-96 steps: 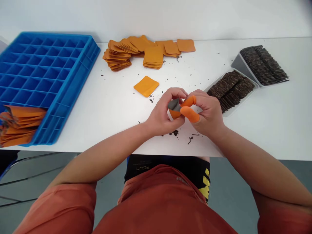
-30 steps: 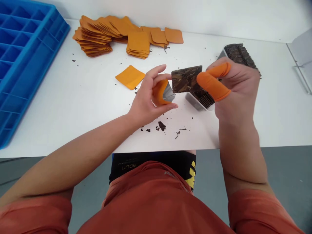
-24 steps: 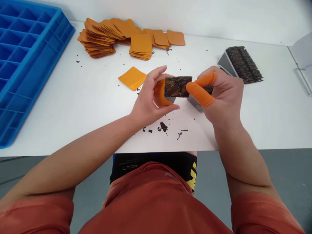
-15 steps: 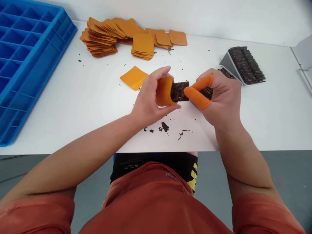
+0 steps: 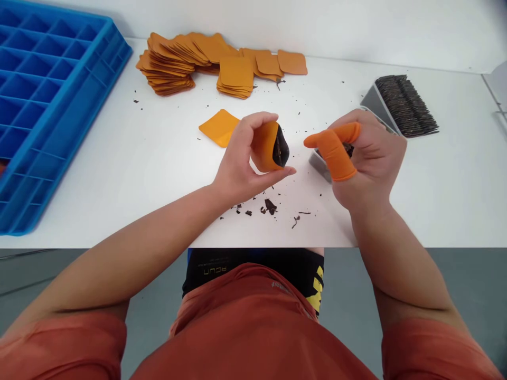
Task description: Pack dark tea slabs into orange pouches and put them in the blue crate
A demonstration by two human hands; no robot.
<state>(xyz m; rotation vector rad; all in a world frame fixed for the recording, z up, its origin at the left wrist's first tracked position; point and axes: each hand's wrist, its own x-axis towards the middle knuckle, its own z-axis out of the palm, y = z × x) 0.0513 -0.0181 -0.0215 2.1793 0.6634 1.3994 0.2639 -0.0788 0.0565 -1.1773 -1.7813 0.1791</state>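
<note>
My left hand (image 5: 241, 158) curls round an orange pouch (image 5: 264, 148), pressing it between thumb and fingers. The pouch's mouth gapes toward the right, and a dark brown pressed-leaf slab (image 5: 280, 150) lies inside it. Orange finger cots cover the thumb and index finger of my right hand (image 5: 352, 153), which is apart from the pouch. Those two fingertips touch each other, with nothing visible between them. Under this hand is a grey container (image 5: 321, 166), mostly hidden. Just left of my left hand, a single orange pouch (image 5: 219, 126) lies flat.
Stacks of orange pouches (image 5: 170, 63) lie along the back wall. A second grey container (image 5: 374, 97) at the right holds rows of dark slabs (image 5: 406, 105). The blue divided crate (image 5: 106, 68) stands at the left. Dark crumbs (image 5: 270, 206) litter the white table (image 5: 158, 174).
The dark slab went from sticking out of the pouch to lying inside it. My right hand let go of it and drew back to the right.
</note>
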